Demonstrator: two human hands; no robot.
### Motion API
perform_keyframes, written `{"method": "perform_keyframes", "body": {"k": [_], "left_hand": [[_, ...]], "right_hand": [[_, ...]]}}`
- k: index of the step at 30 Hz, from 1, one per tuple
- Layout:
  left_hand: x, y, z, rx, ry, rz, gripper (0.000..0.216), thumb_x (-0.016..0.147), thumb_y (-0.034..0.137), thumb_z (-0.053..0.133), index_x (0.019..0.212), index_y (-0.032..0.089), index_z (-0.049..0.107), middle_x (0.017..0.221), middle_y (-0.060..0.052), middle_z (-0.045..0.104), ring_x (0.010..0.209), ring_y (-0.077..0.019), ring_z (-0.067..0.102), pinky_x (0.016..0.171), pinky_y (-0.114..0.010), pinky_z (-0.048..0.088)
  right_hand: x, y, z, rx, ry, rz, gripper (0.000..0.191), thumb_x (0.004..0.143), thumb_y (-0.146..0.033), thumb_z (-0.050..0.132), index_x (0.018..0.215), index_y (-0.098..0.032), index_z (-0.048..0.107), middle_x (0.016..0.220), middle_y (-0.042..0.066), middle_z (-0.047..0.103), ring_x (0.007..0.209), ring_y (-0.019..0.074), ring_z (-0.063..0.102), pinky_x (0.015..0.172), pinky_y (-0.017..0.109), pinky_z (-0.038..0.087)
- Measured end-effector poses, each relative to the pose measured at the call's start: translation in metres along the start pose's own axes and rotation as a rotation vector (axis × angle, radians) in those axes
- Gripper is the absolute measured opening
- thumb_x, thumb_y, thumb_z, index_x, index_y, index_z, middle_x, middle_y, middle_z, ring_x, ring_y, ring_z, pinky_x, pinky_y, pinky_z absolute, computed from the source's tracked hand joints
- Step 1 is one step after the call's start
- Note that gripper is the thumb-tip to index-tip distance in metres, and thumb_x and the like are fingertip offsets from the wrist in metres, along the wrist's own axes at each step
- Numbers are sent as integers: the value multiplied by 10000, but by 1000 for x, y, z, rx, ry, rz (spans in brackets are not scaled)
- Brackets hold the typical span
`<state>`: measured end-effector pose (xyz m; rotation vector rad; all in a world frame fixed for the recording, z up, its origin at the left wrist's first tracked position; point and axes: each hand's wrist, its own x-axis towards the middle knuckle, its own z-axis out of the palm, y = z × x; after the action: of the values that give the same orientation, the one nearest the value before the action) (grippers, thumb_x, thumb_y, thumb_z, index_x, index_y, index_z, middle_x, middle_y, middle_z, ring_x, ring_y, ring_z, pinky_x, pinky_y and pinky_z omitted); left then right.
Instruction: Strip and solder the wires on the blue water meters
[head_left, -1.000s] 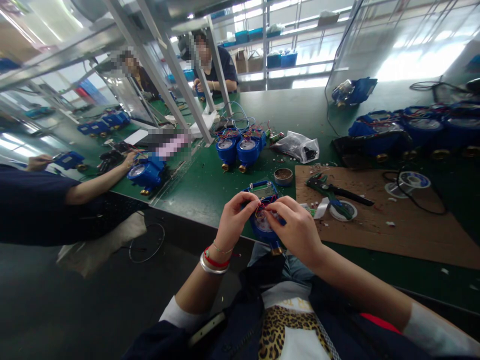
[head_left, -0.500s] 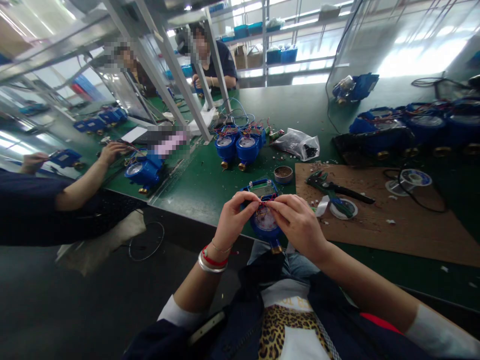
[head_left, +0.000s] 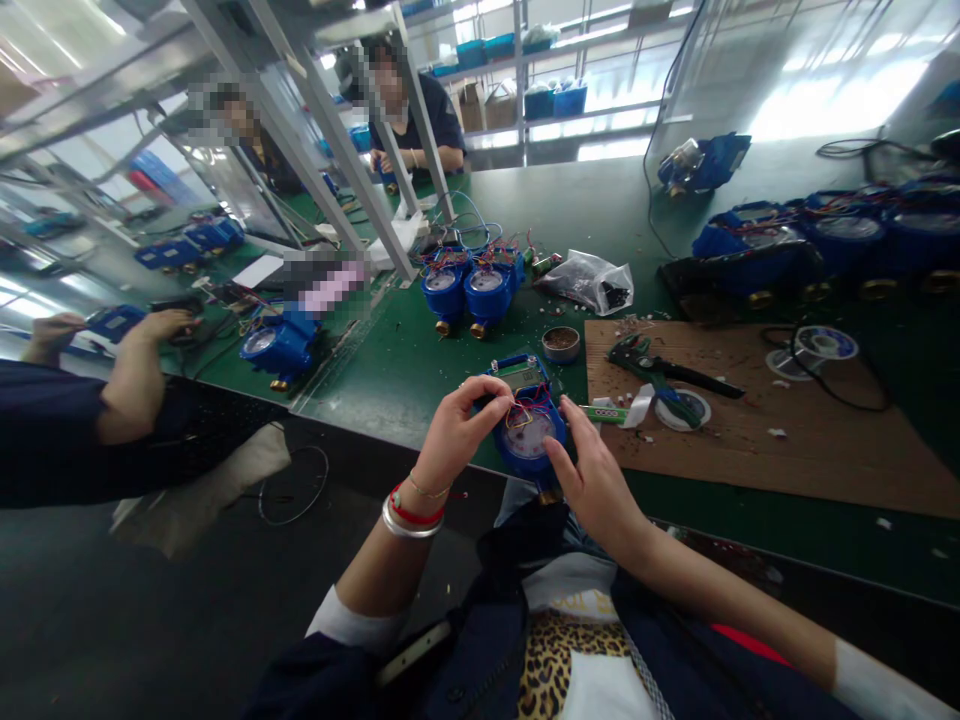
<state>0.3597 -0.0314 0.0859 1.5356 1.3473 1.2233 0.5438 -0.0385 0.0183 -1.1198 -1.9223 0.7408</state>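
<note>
A blue water meter with a round dial lies in front of me at the table's near edge, its brass fitting toward my lap. Thin red and yellow wires cross between the dial and the raised lid with its display. The thumb and forefinger of my left hand are pinched together on wire ends at the meter's left side. My right hand is spread along the meter's right side, thumb by the dial, holding nothing. Just beyond its fingers lies a green tool with a white strip.
Wire cutters and a solder spool lie on a cardboard sheet. A small round tin and a plastic bag sit behind the meter. Two more meters stand farther back. A co-worker's arm is at left.
My right hand has let go of the wires and moved down and right, its fingers opening. My left hand keeps its pinch. The co-worker's hand at left has drawn away from a meter.
</note>
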Motion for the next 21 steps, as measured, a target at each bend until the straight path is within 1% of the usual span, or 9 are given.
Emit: {"method": "perform_keyframes", "body": {"k": [3, 6, 11, 13, 16, 18, 21], "left_hand": [[2, 3, -2, 6, -30, -4, 142, 859, 288, 561, 799, 170, 613, 869, -45, 614, 837, -160, 548, 800, -276, 442], [3, 3, -4, 40, -52, -17, 139, 858, 285, 563, 811, 167, 621, 865, -39, 621, 827, -156, 552, 788, -272, 439], [6, -1, -7, 5, -35, -53, 148, 856, 294, 570, 828, 160, 625, 861, -35, 623, 808, -148, 552, 756, -258, 441], [6, -1, -6, -6, -21, -68, 158, 855, 303, 571, 833, 158, 629, 862, -37, 626, 800, -146, 552, 745, -254, 442], [7, 0, -3, -10, -3, -81, 161, 849, 316, 579, 837, 163, 629, 866, -34, 634, 784, -142, 552, 729, -248, 442], [8, 1, 0, -11, -13, -86, 166, 852, 326, 580, 837, 167, 626, 870, -33, 638, 788, -144, 555, 730, -248, 445], [10, 2, 1, 12, -28, -97, 180, 861, 348, 579, 844, 173, 621, 880, -31, 645, 802, -150, 562, 739, -249, 446]], "right_hand": [[2, 4, 3, 72, -70, 63, 504, 989, -404, 332, 1436, -175, 348, 1435, 142, 421, 1352, 258, 367, 1122, 509, 312], [12, 8, -1, 84, -109, 48, 506, 988, -405, 314, 1429, -162, 368, 1437, 135, 423, 1353, 244, 366, 1136, 479, 296], [39, 18, -16, 60, -286, 12, 512, 982, -429, 313, 1403, -155, 412, 1425, 125, 447, 1344, 221, 386, 1142, 445, 290], [47, 21, -19, 39, -324, -9, 503, 982, -428, 314, 1396, -164, 424, 1413, 120, 464, 1332, 220, 404, 1135, 448, 303], [49, 21, -22, 25, -324, -36, 491, 982, -426, 321, 1389, -180, 439, 1403, 113, 478, 1320, 226, 423, 1125, 460, 318], [47, 21, -28, 29, -309, -38, 492, 974, -446, 351, 1378, -186, 458, 1394, 110, 490, 1305, 241, 442, 1115, 470, 333], [51, 27, -53, 81, -243, -24, 464, 963, -454, 399, 1339, -202, 502, 1318, 95, 561, 1213, 245, 532, 1047, 446, 426]]}}
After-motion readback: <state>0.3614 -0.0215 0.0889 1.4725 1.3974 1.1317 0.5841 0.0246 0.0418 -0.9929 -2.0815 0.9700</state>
